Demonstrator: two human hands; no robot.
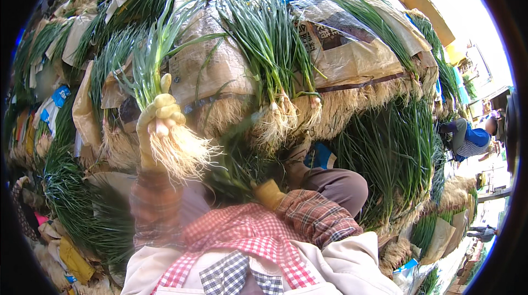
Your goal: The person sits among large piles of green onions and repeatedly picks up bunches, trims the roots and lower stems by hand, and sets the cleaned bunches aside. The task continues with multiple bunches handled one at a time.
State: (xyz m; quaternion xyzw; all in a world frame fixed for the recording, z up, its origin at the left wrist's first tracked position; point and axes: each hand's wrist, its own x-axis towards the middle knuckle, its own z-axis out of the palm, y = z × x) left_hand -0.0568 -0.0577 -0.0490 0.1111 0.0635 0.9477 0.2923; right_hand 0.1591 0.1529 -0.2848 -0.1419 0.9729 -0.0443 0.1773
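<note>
Raised at the left, my left hand (163, 107) wears a pale yellow glove and grips a bunch of green allium plants (154, 60), such as green garlic. Their leaves point up, and the pale bulbs and long stringy roots hang below my fingers. In a yellowish glove, my right hand (269, 194) is low by my lap, next to blurred green leaves (235, 167). My fingers there are partly hidden, so any hold is unclear. Straight ahead, a loose bunch of the same plants (274, 60) lies over the sacking with its roots towards me.
Woven plastic sacks (359, 60) cover stacked plants, whose roots (338, 109) fringe the near edge. More upright greens (387, 154) stand by my right knee (342, 190). Another pile of greens (70, 187) is at my left. A person in blue (474, 138) sits farther right.
</note>
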